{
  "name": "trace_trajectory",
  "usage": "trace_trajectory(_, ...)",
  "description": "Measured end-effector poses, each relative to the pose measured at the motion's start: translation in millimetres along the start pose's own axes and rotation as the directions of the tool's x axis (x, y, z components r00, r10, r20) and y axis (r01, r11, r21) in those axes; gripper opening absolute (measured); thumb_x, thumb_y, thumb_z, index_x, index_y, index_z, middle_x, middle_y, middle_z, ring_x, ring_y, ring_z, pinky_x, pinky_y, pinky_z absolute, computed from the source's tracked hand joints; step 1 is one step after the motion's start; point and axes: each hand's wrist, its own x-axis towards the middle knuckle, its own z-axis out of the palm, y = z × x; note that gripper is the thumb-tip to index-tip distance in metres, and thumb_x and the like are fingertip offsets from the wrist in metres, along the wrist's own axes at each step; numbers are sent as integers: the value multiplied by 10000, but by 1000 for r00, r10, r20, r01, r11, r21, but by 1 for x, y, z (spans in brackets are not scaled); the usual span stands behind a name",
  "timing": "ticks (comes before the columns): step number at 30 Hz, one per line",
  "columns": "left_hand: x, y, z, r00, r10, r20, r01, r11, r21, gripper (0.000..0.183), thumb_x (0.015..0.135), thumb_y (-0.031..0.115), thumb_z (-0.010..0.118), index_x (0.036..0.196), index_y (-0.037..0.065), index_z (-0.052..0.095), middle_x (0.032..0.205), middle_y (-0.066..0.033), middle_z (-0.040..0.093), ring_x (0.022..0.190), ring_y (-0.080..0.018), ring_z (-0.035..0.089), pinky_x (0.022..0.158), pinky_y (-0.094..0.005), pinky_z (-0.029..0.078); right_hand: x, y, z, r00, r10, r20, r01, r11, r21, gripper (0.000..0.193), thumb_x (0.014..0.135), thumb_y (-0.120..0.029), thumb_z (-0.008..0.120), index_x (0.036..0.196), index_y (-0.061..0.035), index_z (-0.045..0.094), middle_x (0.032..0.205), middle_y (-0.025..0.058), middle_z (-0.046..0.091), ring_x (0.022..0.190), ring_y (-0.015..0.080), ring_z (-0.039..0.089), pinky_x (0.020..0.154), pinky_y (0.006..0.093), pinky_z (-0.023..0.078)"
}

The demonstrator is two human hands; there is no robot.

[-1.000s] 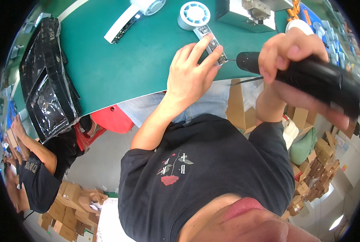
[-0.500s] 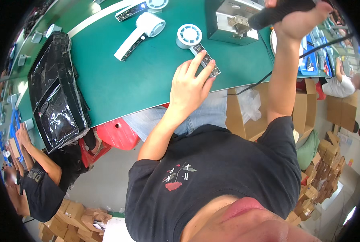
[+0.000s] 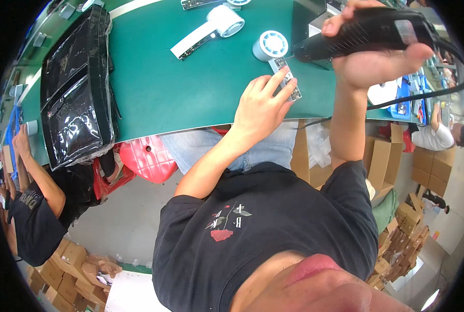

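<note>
My right hand (image 3: 370, 70) grips a black electric screwdriver (image 3: 364, 34), with its cable trailing off to the right. The screwdriver's thin bit points left, at the upper part of the open handle of a light-blue handheld fan (image 3: 271, 46); whether it touches a screw is too small to tell. Lying on the green bench, that fan has its circuit board exposed along the handle. My left hand (image 3: 260, 106) holds the handle, fingers laid across its lower part. Another handheld fan (image 3: 227, 22), white with an open handle side, lies farther left.
A grey metal box-shaped device (image 3: 320, 22) stands behind the screwdriver, partly hidden. Black plastic-wrapped padding (image 3: 78, 99) lies at the bench's left. Part of a third fan (image 3: 198, 4) shows at the top edge. Cardboard boxes (image 3: 380, 161) stand below right; a co-worker's arm (image 3: 39, 174) is at left.
My right hand has brought the screwdriver down and left, from by the metal device to the fan's handle. My left hand stays on the handle. The whole view has shifted.
</note>
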Motion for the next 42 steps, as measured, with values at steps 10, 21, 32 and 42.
trace_trajectory(10,-2,0,2,1000,-3,-22,3,1000,-21,521,785,129,845,1285,103,699,1435,-105,597,1059,-321,641,919,-439,542,-14,1,37,980,109,-168,-118,992,-48,902,932,-901,341,977,-29,566,740,111,595,493,217,587,477,309,511)
trace_trajectory(21,-2,2,0,999,29,-13,-30,999,-20,477,814,129,812,1270,46,698,1413,-158,605,1064,-340,633,951,-452,528,-25,30,24,990,-14,-137,-12,981,-192,952,845,-964,405,1014,-39,557,728,79,587,483,186,574,463,285,491)
trace_trajectory(32,-4,-1,6,998,61,-33,-60,998,17,475,852,162,792,1306,77,679,1434,-150,592,1066,-317,638,958,-445,525,-21,37,-17,988,90,128,-66,981,-183,1195,692,-1090,301,992,29,593,786,121,589,528,251,613,505,347,503)
trace_trajectory(42,-9,-1,7,994,96,-43,-95,995,26,471,857,169,773,1299,40,673,1424,-179,597,1062,-324,642,985,-443,517,-31,35,9,995,54,88,-23,946,-323,1113,717,-1053,377,966,8,598,758,102,603,533,236,627,507,345,515)
